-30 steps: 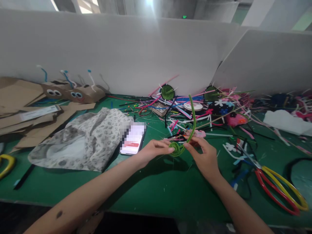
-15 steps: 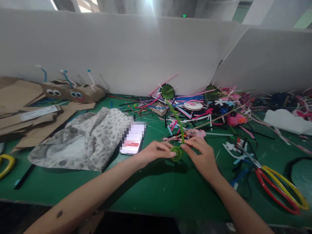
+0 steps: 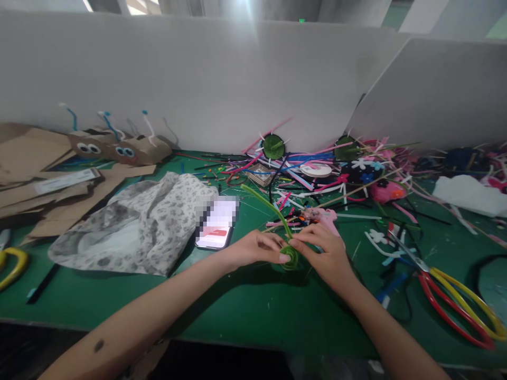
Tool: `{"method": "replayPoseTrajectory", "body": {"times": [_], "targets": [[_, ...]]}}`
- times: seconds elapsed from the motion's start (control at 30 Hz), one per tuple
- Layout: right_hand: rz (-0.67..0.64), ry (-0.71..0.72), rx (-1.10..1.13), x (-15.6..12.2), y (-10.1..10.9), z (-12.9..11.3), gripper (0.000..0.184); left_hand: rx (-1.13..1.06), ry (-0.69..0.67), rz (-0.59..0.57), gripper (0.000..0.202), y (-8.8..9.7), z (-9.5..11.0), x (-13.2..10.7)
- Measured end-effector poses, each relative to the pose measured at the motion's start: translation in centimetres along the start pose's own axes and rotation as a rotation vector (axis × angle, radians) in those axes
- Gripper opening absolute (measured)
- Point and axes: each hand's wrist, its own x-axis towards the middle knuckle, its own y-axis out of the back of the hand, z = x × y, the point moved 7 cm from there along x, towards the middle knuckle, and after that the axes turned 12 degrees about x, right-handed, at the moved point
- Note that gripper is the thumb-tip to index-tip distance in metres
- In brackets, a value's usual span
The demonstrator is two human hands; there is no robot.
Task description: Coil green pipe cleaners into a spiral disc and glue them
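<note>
A left hand (image 3: 257, 249) is gripping a green coil (image 3: 292, 258), the right hand (image 3: 327, 250) pinching its strand (image 3: 270, 204), left of red-and-yellow scissors (image 3: 426, 271).

Bare left forearm (image 3: 158, 307), dark spot (image 3: 99, 345) on it, enters between 7 and 8 o'clock, slanting toward 2. Bare right forearm (image 3: 382, 322) enters between 4 and 5, slanting toward 10. Left hand (image 3: 253, 250) at 6 o'clock of view centre: fingers bent, thumb (image 3: 284, 258) extended toward 3, pinching. Right hand (image 3: 327, 256) at 4: thumb and fingers pinched, pointing toward 10. Fingertips of both hands close together; contact between them unclear.
</note>
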Motion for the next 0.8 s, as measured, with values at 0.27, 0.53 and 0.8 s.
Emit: {"method": "replayPoseTrajectory", "body": {"times": [0.27,0.53,0.8], "targets": [[-0.025,-0.137,0.065,0.0,-0.3,0.5,0.012,0.057,-0.030,-0.055,0.010,-0.1,-0.2,0.0],[-0.071,-0.280,0.133,-0.1,-0.7,1.1,0.018,0.112,-0.035,-0.062,0.014,-0.2,0.0,0.0],[-0.094,-0.165,0.120,-0.1,-0.7,0.2,0.015,0.065,-0.031,-0.054,0.013,0.1,0.0,0.0]]}}
